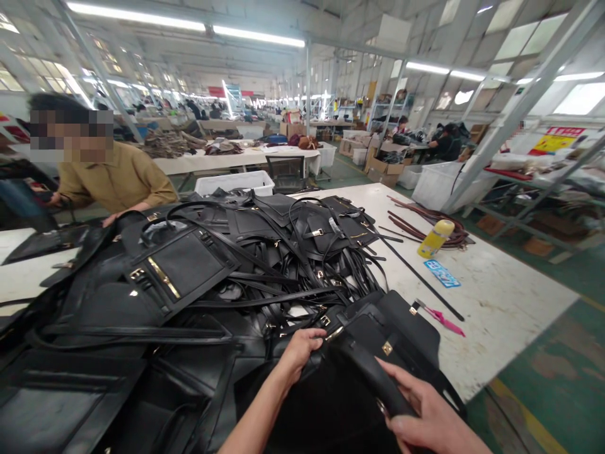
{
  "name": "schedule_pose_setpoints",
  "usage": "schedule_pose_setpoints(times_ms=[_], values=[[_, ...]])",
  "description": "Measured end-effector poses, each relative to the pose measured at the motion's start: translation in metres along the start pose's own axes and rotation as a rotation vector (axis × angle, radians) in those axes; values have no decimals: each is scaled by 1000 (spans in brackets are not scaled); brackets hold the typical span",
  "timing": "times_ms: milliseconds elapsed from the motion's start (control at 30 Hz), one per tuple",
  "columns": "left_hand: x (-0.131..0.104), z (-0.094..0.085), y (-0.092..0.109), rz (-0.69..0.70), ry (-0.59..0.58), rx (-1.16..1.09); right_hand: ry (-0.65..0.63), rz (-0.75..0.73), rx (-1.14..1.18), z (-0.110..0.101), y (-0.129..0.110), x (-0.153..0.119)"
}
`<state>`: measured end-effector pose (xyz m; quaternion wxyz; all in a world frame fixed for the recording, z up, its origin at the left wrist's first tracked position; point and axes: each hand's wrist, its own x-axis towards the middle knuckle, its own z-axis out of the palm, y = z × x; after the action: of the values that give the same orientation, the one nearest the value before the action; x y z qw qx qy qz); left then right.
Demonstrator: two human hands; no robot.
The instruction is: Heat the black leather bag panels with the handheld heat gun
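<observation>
A black handbag (302,403) with gold hardware lies close in front of me at the bottom of the view. My right hand (420,407) is closed around its thick black handle (373,372). My left hand (302,350) is on the bag's far left side, its fingers curled at the edge beside a gold buckle; its grip is partly hidden. Just beyond, a black flap (401,321) with a gold clasp rests on the table. A large heap of black bags (189,265) with straps and gold buckles spreads to the left and ahead.
On the white table (510,302) at right are a yellow bottle (435,238), a blue-and-white card (442,273), a pink-handled tool (444,320) and brown straps (444,233). A co-worker in a tan shirt (118,176) stands across at left. A white bin (235,183) sits behind the heap.
</observation>
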<state>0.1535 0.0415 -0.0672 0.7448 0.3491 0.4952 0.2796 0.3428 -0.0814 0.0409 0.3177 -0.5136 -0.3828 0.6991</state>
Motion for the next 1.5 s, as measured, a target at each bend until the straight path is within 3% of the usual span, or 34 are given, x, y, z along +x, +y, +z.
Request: schedule_pose_setpoints(times_ms=[233,367,467,633,900,1000,1100,1200,1267,1367,1433,1500], values=[[-11,13,-4,58,-27,-45,-35,-27,32,3,14,4],[-24,13,1,98,50,-32,36,-70,30,-9,6,5],[-29,8,6,145,44,18,56,-99,31,-19,-4,-5],[-32,8,6,187,78,54,-57,-48,71,-19,-8,-11],[-38,13,3,198,-13,59,-128,-16,74,-14,-6,8],[-40,-16,5,287,-2,247,-35,-4,-7,-8,-9,8],[-52,-72,-6,295,207,420,105,-20,-96,-2,-12,9],[-78,-130,-29,192,321,386,97,1,-151,3,-12,11],[-97,-153,-46,162,405,335,61,32,-179,9,-10,13],[-117,-160,-66,165,503,286,-7,46,-178,24,-5,16],[-121,-154,-74,158,527,201,-58,48,-152,36,-4,17],[-118,-147,-80,151,624,18,-113,61,-144,47,-7,17]])
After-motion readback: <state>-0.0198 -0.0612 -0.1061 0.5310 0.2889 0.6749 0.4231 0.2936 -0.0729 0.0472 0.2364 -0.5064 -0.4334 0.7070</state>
